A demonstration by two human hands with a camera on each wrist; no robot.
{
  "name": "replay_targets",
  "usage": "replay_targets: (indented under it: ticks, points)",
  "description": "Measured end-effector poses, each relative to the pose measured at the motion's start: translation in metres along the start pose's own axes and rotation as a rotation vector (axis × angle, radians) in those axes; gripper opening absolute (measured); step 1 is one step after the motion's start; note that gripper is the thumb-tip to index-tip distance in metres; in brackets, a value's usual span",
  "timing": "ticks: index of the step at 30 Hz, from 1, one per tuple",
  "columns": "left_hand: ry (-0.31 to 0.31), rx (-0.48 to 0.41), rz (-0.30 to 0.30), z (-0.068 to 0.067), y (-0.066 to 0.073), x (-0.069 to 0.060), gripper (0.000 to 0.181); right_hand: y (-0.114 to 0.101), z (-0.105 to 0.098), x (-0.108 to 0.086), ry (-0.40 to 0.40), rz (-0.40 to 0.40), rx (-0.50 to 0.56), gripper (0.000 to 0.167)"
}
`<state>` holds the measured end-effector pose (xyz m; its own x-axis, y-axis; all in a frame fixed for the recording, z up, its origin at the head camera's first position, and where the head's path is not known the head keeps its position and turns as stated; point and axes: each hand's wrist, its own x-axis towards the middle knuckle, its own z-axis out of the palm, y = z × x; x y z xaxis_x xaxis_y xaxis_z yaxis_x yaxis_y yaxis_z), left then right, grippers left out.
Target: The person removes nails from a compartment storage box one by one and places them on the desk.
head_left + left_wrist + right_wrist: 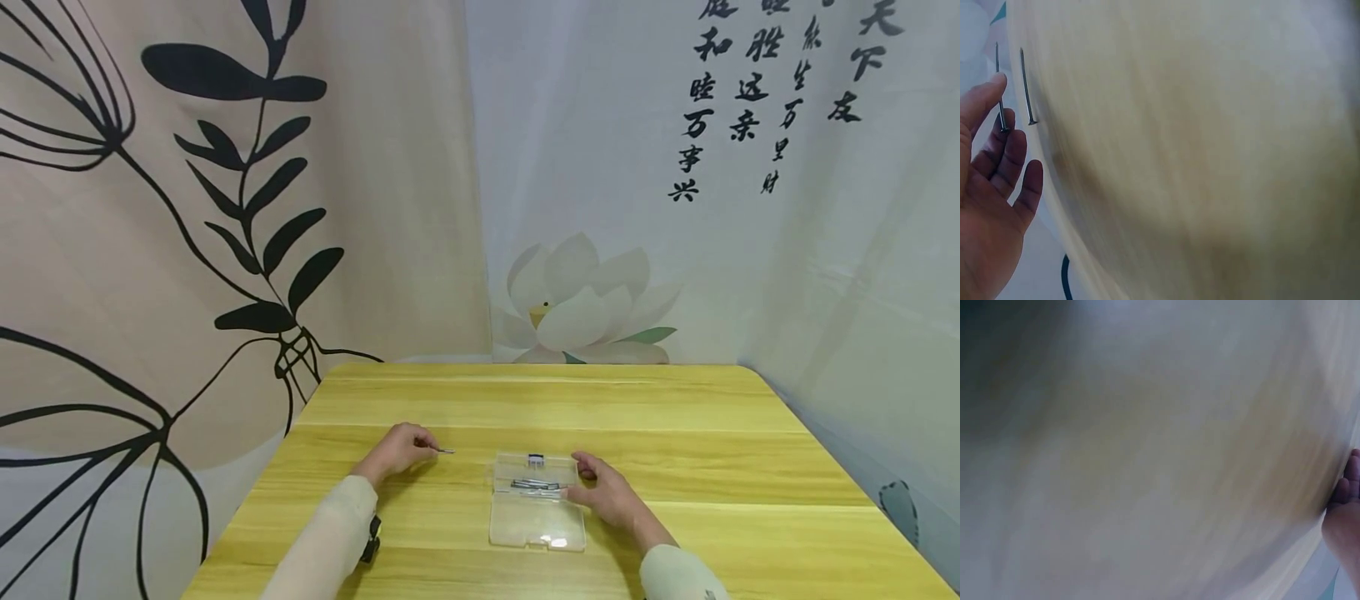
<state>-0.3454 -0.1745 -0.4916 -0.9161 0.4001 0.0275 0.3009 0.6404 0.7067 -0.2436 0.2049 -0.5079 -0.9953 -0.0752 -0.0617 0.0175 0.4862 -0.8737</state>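
Note:
My left hand (403, 451) pinches a thin metal nail (1002, 117) between thumb and fingers, over the left-middle of the table. A second nail (1026, 90) lies on the wood right beside it in the left wrist view. To the right is a clear plastic box (537, 523) with its lid folded open, flat on the table. Several nails (535, 485) lie together in its far half. My right hand (611, 493) grips the box's right side, thumb toward the near side and fingers at the far corner. Only part of that hand shows in the right wrist view.
The wood-grain table (712, 450) reaches back to a printed curtain (405, 208) with plant drawings and writing. A small dark-and-white label (536, 459) sits at the box's far edge. A black strap device (371, 540) is on the left wrist.

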Motion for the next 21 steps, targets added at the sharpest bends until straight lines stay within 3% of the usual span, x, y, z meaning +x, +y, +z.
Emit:
replay_targets:
  ticks: [21]
  points:
    - [0.005, 0.037, -0.038, 0.0034, -0.0058, 0.0079, 0.005, 0.0004, 0.0010, -0.0001, -0.001, 0.003, 0.006, 0.071]
